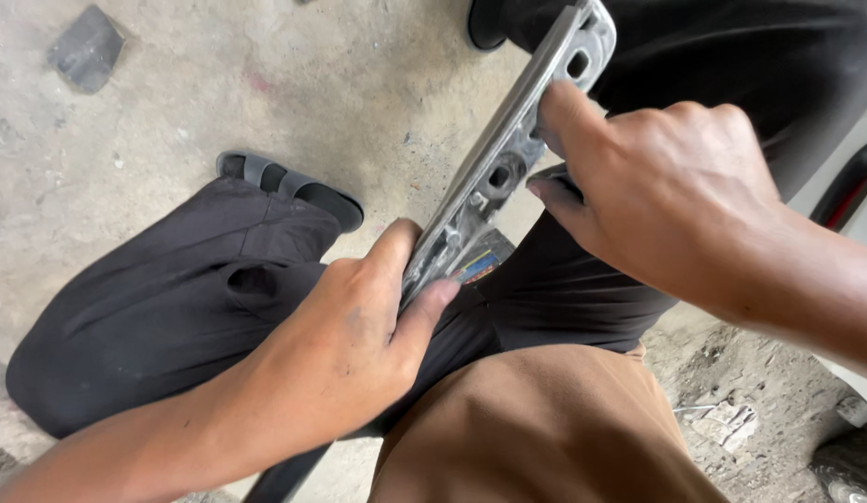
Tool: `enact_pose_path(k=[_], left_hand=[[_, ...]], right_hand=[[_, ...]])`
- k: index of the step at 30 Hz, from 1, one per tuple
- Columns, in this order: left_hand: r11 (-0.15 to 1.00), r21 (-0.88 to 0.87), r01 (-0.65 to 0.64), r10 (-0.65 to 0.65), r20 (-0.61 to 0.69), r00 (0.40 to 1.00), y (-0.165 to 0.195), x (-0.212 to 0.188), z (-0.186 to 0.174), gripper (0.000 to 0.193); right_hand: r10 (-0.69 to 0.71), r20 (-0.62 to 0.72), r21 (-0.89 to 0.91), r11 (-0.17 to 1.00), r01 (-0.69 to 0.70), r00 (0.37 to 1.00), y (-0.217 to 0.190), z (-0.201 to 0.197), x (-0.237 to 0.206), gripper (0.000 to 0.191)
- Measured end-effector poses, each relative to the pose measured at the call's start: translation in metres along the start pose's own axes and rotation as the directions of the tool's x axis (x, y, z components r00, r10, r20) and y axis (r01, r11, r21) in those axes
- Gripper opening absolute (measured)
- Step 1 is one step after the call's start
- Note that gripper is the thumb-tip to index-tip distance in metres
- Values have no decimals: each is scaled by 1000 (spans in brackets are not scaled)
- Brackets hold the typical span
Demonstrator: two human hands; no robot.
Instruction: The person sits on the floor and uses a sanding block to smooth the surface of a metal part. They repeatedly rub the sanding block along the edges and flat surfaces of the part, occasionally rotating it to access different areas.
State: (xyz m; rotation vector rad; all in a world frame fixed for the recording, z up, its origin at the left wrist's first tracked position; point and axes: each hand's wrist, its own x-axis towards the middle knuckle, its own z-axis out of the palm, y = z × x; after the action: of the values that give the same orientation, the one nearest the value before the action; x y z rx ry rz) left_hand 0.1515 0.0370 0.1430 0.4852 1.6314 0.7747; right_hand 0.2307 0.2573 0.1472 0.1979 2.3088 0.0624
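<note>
head view | left hand (345,349) pinches bracket's (508,149) near end | right hand (666,196) clamps far end | looks stiff, light cast metal; grip edges, mind the holes

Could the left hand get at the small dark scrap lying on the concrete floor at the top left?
Probably not right away: the left hand is clamped on the metal bracket, and the dark scrap lies well beyond the bent knee.

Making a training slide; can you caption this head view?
Left hand and right hand grip a long grey metal bracket above a concrete floor.
</note>
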Motion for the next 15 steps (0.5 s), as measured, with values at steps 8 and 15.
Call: enact_pose_path(k=[8, 15], left_hand=[[996, 33, -85, 88, -68, 994, -2, 0, -2, 25], [1000, -20, 3, -2, 20, 1000, 1, -2, -4, 26]], right_hand=[[-53, -467, 422, 864, 275, 883, 5, -23, -13, 44], [26, -500, 642, 682, 350, 866, 4, 34, 6, 41]])
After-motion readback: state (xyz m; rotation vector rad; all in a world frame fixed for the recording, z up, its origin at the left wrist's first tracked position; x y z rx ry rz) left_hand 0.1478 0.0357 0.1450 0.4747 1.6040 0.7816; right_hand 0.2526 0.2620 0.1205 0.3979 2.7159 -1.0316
